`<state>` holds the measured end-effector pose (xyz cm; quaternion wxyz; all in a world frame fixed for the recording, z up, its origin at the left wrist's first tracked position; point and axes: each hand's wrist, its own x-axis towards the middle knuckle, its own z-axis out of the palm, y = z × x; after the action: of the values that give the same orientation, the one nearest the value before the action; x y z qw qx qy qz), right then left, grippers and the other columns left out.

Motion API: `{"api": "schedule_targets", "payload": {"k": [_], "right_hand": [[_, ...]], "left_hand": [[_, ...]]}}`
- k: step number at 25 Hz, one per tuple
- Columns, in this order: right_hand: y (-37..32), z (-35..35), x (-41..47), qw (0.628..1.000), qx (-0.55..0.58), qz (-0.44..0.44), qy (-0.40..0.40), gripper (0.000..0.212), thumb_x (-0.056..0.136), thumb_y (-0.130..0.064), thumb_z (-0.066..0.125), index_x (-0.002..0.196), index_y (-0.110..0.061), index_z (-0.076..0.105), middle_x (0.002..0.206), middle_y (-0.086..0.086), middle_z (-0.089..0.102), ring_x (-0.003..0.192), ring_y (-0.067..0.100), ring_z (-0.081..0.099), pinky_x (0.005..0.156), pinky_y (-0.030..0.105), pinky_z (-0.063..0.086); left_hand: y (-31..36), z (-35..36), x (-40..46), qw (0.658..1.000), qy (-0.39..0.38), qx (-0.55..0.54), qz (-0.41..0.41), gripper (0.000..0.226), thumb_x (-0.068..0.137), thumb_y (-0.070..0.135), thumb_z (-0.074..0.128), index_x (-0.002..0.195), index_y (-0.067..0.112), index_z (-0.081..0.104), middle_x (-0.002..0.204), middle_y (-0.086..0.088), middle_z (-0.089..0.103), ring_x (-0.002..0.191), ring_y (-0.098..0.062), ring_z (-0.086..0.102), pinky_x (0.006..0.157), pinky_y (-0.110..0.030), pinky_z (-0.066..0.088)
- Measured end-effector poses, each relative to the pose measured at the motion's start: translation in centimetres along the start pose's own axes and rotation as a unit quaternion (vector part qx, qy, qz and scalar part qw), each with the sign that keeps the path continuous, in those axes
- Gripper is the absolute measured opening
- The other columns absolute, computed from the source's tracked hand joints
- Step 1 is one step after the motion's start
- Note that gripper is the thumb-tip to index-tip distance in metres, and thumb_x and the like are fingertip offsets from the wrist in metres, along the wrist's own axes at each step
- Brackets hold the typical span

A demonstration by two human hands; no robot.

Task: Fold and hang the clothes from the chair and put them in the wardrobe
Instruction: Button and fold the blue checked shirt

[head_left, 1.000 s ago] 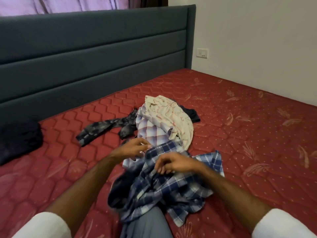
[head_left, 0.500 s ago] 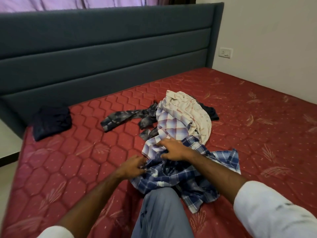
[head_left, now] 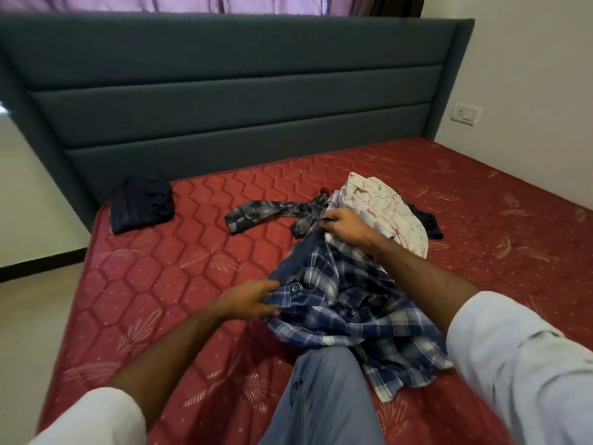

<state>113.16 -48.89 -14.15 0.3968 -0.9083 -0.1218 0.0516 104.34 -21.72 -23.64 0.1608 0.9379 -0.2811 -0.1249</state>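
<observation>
A crumpled blue plaid shirt [head_left: 346, 303] lies on the red mattress [head_left: 167, 271] in front of my knee. My left hand [head_left: 253, 298] grips its near left edge beside a snap button. My right hand [head_left: 343, 224] grips the shirt's far end, up against a pile of clothes. That pile holds a cream patterned shirt [head_left: 388, 207], a pale checked shirt mostly hidden under my right hand, and a dark grey mottled garment [head_left: 272, 213] stretched out to the left.
A folded dark navy garment [head_left: 141, 203] sits at the mattress's far left corner. The grey padded headboard [head_left: 224, 91] runs behind the bed. My grey trouser knee [head_left: 321, 396] rests on the mattress. Floor lies to the left, a wall with a socket [head_left: 465, 114] to the right.
My hands have spread apart along the plaid shirt: the right reached farther toward the pile, the left pulled nearer and left. The view swung left, showing more floor and the navy garment.
</observation>
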Motion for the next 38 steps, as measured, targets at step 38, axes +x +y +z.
{"api": "schedule_targets", "payload": {"k": [38], "right_hand": [[-50.5, -20.6, -5.4, 0.907, 0.235, -0.347, 0.049, 0.027, 0.104, -0.001, 0.045, 0.109, 0.005, 0.070, 0.102, 0.018, 0.066, 0.077, 0.018, 0.057, 0.069, 0.025, 0.048]], "left_hand": [[13.8, -54.6, -38.5, 0.694, 0.700, 0.155, -0.074, 0.040, 0.090, -0.018, 0.047, 0.097, 0.012, 0.071, 0.088, 0.006, 0.064, 0.077, 0.000, 0.055, 0.066, -0.015, 0.040]]}}
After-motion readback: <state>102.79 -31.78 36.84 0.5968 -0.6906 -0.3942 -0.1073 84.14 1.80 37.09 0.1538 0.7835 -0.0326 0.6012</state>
